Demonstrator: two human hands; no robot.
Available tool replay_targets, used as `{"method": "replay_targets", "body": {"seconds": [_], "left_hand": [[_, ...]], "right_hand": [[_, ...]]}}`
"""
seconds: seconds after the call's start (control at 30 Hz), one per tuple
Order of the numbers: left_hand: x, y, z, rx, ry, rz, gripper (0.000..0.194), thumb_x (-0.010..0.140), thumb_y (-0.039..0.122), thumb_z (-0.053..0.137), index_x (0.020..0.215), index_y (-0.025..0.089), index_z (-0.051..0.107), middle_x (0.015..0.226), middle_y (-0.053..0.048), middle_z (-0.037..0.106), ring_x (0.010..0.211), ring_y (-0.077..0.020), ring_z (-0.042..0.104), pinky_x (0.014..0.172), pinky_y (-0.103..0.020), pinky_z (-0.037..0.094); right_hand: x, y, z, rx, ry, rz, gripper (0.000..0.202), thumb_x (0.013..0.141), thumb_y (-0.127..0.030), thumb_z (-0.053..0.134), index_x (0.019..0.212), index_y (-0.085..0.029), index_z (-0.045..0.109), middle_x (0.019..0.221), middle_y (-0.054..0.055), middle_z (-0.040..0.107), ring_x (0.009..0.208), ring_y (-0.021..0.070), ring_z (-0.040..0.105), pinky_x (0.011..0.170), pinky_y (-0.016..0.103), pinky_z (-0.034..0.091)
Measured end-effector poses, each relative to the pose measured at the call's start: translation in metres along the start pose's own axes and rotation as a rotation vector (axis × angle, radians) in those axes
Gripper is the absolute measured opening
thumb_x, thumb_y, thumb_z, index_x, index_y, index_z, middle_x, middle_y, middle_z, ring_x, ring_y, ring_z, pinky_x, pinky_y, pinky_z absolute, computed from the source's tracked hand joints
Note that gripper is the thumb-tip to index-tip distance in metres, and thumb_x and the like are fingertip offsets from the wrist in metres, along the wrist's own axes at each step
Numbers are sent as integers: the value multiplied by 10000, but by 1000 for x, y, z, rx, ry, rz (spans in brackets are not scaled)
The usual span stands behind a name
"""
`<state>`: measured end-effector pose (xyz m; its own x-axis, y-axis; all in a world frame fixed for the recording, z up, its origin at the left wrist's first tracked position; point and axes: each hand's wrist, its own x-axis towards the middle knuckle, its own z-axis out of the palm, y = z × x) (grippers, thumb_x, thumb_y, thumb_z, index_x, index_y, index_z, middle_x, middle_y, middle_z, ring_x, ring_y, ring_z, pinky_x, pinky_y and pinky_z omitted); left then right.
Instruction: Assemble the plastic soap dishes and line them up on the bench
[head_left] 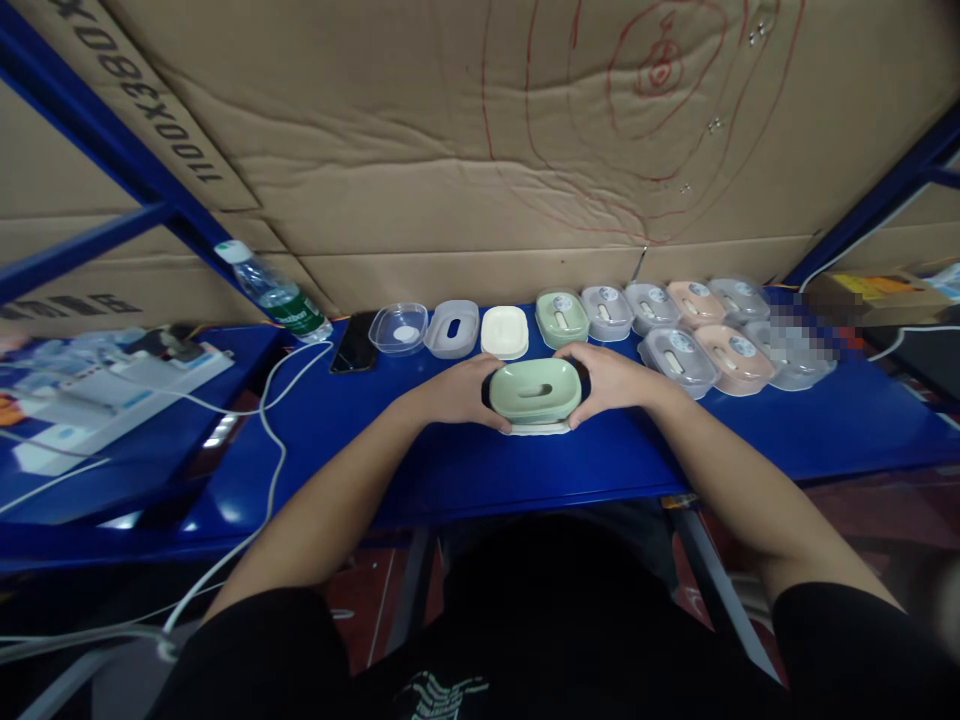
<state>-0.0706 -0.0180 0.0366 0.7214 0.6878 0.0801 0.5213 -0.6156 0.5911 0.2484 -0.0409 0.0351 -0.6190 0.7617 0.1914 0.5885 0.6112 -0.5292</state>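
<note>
Between my two hands is a green oval box part with a slot in its middle, above a thin white piece. My left hand grips its left side, and my right hand grips its right side. Just behind them on the blue table are a clear lid, a grey part with an oval opening and a cream tray. A lidded green box stands to the right of the cream tray.
Several grey and pink lidded boxes fill the back right of the blue table. A phone, a water bottle and a white cable are at the left. Cardboard stands behind.
</note>
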Motion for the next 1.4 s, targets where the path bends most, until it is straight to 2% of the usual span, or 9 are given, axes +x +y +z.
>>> {"method": "replay_targets", "body": {"seconds": [0.3,0.43,0.6,0.73,0.83,0.93,1.03,1.2,1.4], "left_hand": [[1,-1,1,44,-65,11,794,533,624,961,1173,220,721,1181,-112,709,1097,-334,687,970,-473,556],[1,1,1,42,-62,-3,793,508,622,967,1145,214,729,1157,-106,714,1072,-331,693,941,-451,560],[0,2,0,37,-42,12,763,506,617,964,1116,218,738,1135,-97,717,1035,-325,702,905,-450,571],[0,-3,0,27,-9,6,851,525,605,967,1242,217,723,1245,-126,719,1149,-364,696,991,-515,564],[0,-7,1,26,16,4,989,568,597,962,1429,233,638,1425,-159,669,1312,-388,646,1104,-544,518],[0,-10,1,62,49,-47,1091,565,567,967,1517,213,569,1517,-201,616,1400,-424,591,1136,-570,494],[-1,-10,0,102,64,-78,1071,585,558,951,1523,216,563,1528,-198,615,1417,-432,579,1133,-574,490],[-2,-4,-3,124,74,-55,909,633,539,933,1448,271,630,1420,-137,700,1308,-401,657,1067,-541,530],[-1,-1,-2,121,19,-107,997,596,576,944,1476,260,602,1458,-144,669,1339,-424,634,1100,-564,514]], "right_hand": [[2,-1,4,-8,-114,9,959,508,-682,983,1292,-257,633,1268,100,731,1116,355,712,884,447,576],[2,-2,5,-9,-128,22,978,505,-689,981,1294,-235,623,1279,116,724,1118,357,708,896,456,574],[1,-3,6,-3,-121,22,955,538,-621,990,1326,-255,596,1270,99,717,1123,339,709,907,438,580],[-1,-2,8,-18,-78,27,972,599,-579,964,1422,-258,559,1339,114,695,1192,354,693,972,477,582],[0,-3,9,-70,-34,52,987,639,-553,941,1485,-235,543,1430,154,667,1279,398,665,1033,526,568],[3,-4,10,-104,-3,52,1003,663,-515,928,1531,-207,530,1500,182,639,1331,432,643,1070,572,553],[4,-3,10,-123,22,43,1014,670,-536,929,1547,-218,530,1519,177,635,1346,434,640,1085,592,549],[2,3,10,-125,34,30,1023,660,-615,938,1531,-225,568,1513,159,651,1355,426,641,1114,599,537],[3,7,13,-127,32,38,1066,632,-661,948,1538,-242,572,1505,150,662,1349,428,649,1094,588,555]]}}
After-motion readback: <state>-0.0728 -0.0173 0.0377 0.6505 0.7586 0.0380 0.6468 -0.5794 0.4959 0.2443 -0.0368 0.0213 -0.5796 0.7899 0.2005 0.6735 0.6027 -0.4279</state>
